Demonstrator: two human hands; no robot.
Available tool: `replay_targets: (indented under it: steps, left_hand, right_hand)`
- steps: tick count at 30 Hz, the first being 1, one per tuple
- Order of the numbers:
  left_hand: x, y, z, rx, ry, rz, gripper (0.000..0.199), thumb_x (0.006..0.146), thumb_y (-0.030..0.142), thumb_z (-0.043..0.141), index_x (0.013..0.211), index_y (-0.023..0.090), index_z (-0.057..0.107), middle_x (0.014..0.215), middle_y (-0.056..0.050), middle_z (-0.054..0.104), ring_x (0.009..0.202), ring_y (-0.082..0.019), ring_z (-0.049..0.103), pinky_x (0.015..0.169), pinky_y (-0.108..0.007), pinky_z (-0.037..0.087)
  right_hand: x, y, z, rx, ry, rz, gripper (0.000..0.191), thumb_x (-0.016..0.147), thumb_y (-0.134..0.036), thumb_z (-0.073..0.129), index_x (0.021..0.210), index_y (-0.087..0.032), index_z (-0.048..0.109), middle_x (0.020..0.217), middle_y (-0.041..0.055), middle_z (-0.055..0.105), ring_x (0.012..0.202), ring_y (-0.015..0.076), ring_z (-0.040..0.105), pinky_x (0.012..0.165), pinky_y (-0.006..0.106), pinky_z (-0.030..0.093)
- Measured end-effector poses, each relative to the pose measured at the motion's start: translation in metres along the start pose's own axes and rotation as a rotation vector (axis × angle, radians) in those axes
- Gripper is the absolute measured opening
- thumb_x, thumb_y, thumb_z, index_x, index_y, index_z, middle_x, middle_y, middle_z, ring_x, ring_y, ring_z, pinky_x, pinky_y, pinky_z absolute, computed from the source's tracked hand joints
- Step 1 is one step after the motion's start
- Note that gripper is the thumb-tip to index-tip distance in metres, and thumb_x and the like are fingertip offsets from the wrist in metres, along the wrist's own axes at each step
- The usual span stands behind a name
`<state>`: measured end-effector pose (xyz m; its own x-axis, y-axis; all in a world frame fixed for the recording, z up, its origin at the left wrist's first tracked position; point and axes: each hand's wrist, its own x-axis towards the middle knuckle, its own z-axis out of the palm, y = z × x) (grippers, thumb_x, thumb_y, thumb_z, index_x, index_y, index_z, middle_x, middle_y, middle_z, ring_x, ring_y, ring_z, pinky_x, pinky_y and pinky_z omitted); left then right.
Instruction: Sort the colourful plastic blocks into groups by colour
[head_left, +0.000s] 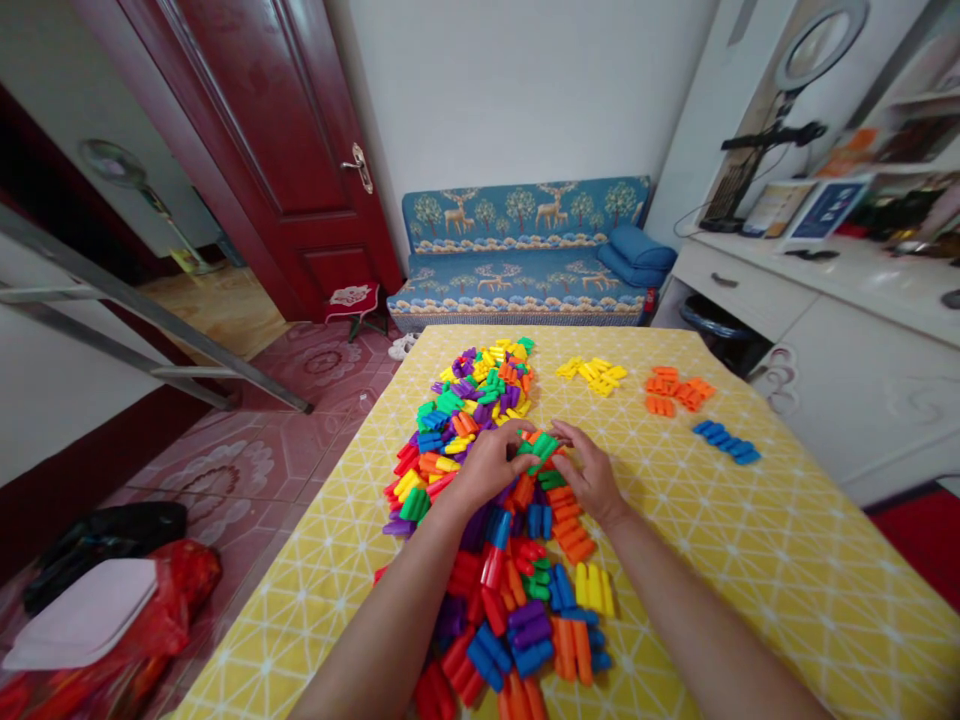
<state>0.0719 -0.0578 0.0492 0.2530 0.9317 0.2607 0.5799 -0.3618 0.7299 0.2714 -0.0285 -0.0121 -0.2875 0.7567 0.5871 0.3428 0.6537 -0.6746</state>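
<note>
Over a long pile of colourful plastic building blocks (472,400), my two hands meet around a green block (541,450) made of joined round bars. My left hand (495,462) pinches it from the left, thumb and fingers closed. From the right, the fingers of my right hand (592,474) close on its other side. A bit of orange shows behind the green block, and its link to that block is hidden. Beneath my right hand lies a row of orange blocks (574,530). Yellow blocks (595,590) lie nearer to me.
At the table's far right sit separate groups of yellow blocks (592,373), orange blocks (677,390) and blue blocks (726,442). A patterned yellow cloth (750,560) covers the table. Beyond it stands a blue sofa (517,275); a white cabinet (862,350) is to the right.
</note>
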Motion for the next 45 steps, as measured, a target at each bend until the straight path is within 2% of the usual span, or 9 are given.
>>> replay_targets:
  steps: [3, 10, 15, 17, 21, 26, 32, 40, 45]
  left_hand:
    - [0.0, -0.001, 0.004, 0.052, -0.041, 0.02, 0.029, 0.076, 0.028, 0.068, 0.103, 0.019, 0.07, 0.072, 0.0, 0.066, 0.066, -0.015, 0.058, 0.063, -0.024, 0.042]
    - [-0.002, -0.003, 0.01, 0.139, 0.0, 0.002, 0.025, 0.081, 0.031, 0.063, 0.103, 0.024, 0.072, 0.088, -0.004, 0.072, 0.082, -0.02, 0.065, 0.072, -0.028, 0.046]
    - [-0.003, -0.011, 0.0, 0.21, 0.078, -0.045, 0.025, 0.079, 0.028, 0.063, 0.102, 0.022, 0.072, 0.089, -0.006, 0.073, 0.083, -0.024, 0.065, 0.073, -0.031, 0.047]
    - [-0.003, -0.015, -0.005, 0.153, 0.14, -0.086, 0.026, 0.08, 0.028, 0.063, 0.103, 0.02, 0.071, 0.083, -0.004, 0.072, 0.076, -0.022, 0.065, 0.07, -0.031, 0.047]
    - [-0.003, -0.016, -0.006, -0.07, 0.199, -0.082, 0.026, 0.08, 0.023, 0.062, 0.104, 0.019, 0.071, 0.093, -0.005, 0.073, 0.085, -0.021, 0.066, 0.079, -0.031, 0.05]
    - [-0.005, -0.007, 0.0, -0.31, 0.16, -0.034, 0.023, 0.079, 0.022, 0.064, 0.1, 0.018, 0.07, 0.097, -0.007, 0.07, 0.086, -0.019, 0.066, 0.079, -0.029, 0.052]
    - [-0.006, -0.002, -0.001, -0.26, 0.091, 0.072, 0.016, 0.076, 0.022, 0.07, 0.092, 0.019, 0.073, 0.092, -0.006, 0.072, 0.089, -0.019, 0.066, 0.084, -0.03, 0.051]
    - [-0.008, -0.007, 0.004, -0.186, 0.079, -0.033, 0.021, 0.075, 0.022, 0.07, 0.097, 0.019, 0.073, 0.094, -0.005, 0.075, 0.089, -0.021, 0.069, 0.083, -0.031, 0.053]
    - [-0.008, -0.01, 0.004, -0.094, 0.09, -0.033, 0.021, 0.077, 0.022, 0.068, 0.097, 0.018, 0.073, 0.096, -0.006, 0.075, 0.088, -0.02, 0.069, 0.081, -0.031, 0.053]
  right_hand:
    - [-0.002, -0.004, 0.007, -0.007, -0.077, -0.03, 0.036, 0.089, -0.035, 0.055, 0.123, -0.024, 0.055, 0.116, 0.0075, 0.066, 0.107, 0.0217, 0.062, 0.094, 0.037, 0.049]
    - [0.001, -0.01, 0.013, 0.075, -0.044, 0.066, 0.019, 0.089, -0.034, 0.053, 0.102, -0.023, 0.062, 0.098, 0.0041, 0.069, 0.092, 0.0191, 0.065, 0.084, 0.032, 0.051]
    - [0.003, 0.005, 0.002, 0.158, 0.318, 0.295, 0.024, 0.09, -0.039, 0.049, 0.101, -0.021, 0.058, 0.08, 0.002, 0.065, 0.069, 0.015, 0.06, 0.066, 0.027, 0.05]
    - [0.003, 0.009, 0.001, 0.188, 0.36, 0.336, 0.025, 0.09, -0.041, 0.049, 0.101, -0.021, 0.057, 0.072, -0.0006, 0.061, 0.059, 0.0129, 0.055, 0.06, 0.025, 0.048]
    - [0.002, 0.002, 0.005, 0.16, 0.158, 0.246, 0.02, 0.088, -0.039, 0.052, 0.096, -0.022, 0.059, 0.081, 0.001, 0.063, 0.071, 0.0148, 0.06, 0.068, 0.027, 0.05]
    - [0.004, -0.009, 0.006, 0.104, -0.015, 0.069, 0.021, 0.089, -0.037, 0.051, 0.098, -0.022, 0.063, 0.097, 0.0055, 0.066, 0.093, 0.0202, 0.062, 0.085, 0.035, 0.05]
    - [0.0, -0.009, 0.011, -0.091, -0.123, -0.077, 0.049, 0.081, -0.048, 0.064, 0.124, -0.025, 0.057, 0.115, 0.01, 0.065, 0.109, 0.0273, 0.058, 0.095, 0.047, 0.046]
    - [-0.003, -0.014, 0.016, -0.059, 0.002, -0.1, 0.029, 0.09, -0.033, 0.055, 0.118, -0.028, 0.06, 0.11, 0.0052, 0.068, 0.104, 0.021, 0.063, 0.092, 0.038, 0.05]
    - [0.003, 0.009, -0.01, -0.26, 0.404, 0.159, 0.04, 0.087, -0.037, 0.055, 0.125, -0.023, 0.056, 0.105, 0.0085, 0.069, 0.086, 0.0215, 0.065, 0.078, 0.036, 0.052]
